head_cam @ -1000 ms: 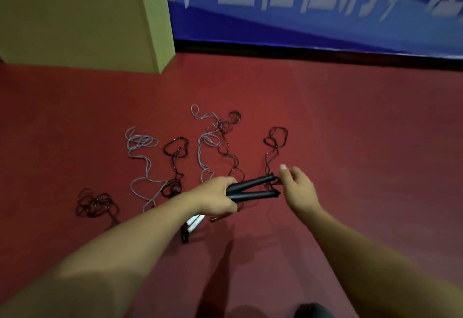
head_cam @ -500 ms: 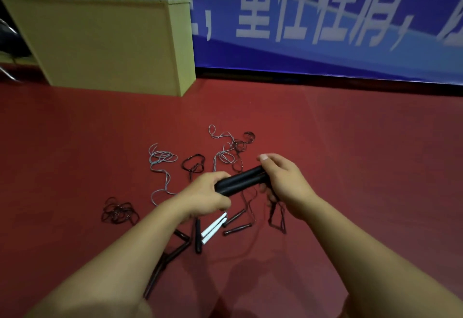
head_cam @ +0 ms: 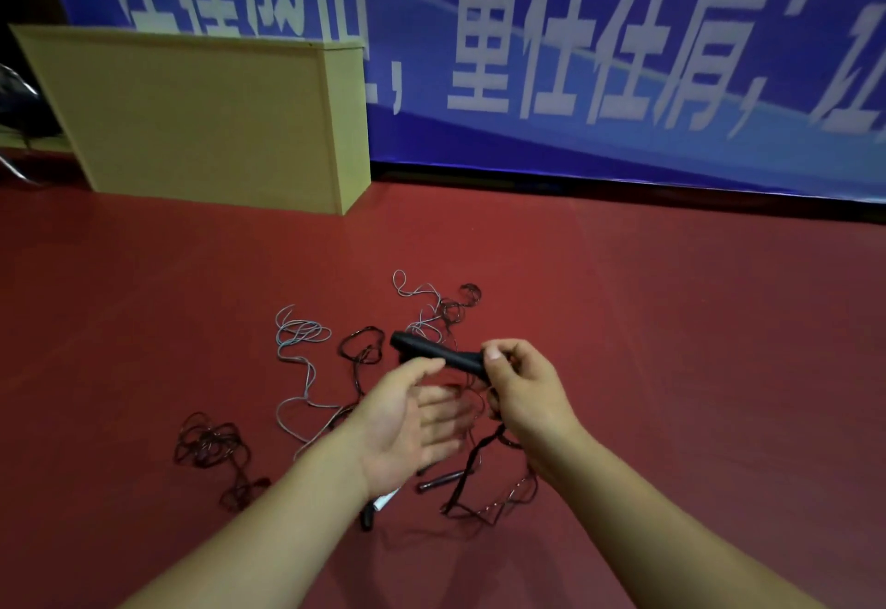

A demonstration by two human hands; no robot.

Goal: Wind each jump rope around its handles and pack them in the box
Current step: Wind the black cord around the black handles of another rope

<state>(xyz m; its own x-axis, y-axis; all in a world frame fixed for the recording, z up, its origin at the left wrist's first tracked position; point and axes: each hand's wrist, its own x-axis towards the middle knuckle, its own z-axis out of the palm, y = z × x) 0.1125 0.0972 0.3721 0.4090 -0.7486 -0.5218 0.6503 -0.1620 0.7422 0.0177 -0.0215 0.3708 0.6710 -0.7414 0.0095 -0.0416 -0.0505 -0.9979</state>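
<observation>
- Black jump-rope handles (head_cam: 438, 353) pinched at one end by right hand (head_cam: 525, 392), raised above red floor (head_cam: 671, 345); cord hangs below
- left hand (head_cam: 407, 421) fingers straight, spread, holding nothing
- cardboard box (head_cam: 201, 119) well apart, far left

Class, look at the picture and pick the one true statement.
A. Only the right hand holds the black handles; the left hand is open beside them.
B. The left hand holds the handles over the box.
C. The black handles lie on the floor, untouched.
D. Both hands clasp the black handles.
A: the right hand has its grip on the black handles, while the left hand is spread open with its palm showing, holding nothing.
</observation>
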